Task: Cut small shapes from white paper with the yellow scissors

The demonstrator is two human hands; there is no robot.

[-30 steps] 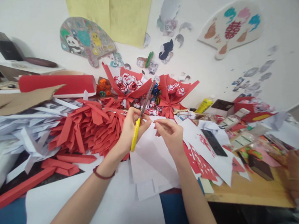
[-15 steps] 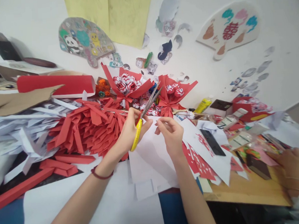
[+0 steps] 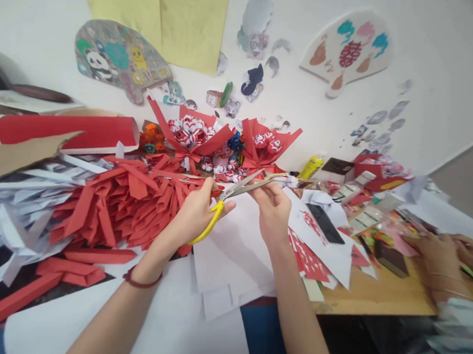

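Note:
My left hand [image 3: 196, 214] is closed on a pair of scissors [image 3: 213, 225] with yellow handles. The metal blades are slightly parted and point right, reaching the fingertips of my right hand [image 3: 274, 211]. That hand's fingers are pinched together; what they hold, if anything, is hidden or too small to name. Whether the blades touch the fingers I cannot tell. Both hands are above white paper sheets [image 3: 240, 235]. A pile of folded red paper strips [image 3: 118, 205] lies just left of my left hand.
Folded white paper strips [image 3: 18, 211] and a red roll [image 3: 69, 132] are at left. Red-wrapped paper bouquets [image 3: 194, 134] stand against the wall. A black phone [image 3: 325, 224] lies on papers at right. Another person's hands [image 3: 439, 258] are at the table's right end.
The scissors have swung from pointing steeply up to nearly level, their blades now at my right hand. The view has shifted, and the other person's second hand has appeared.

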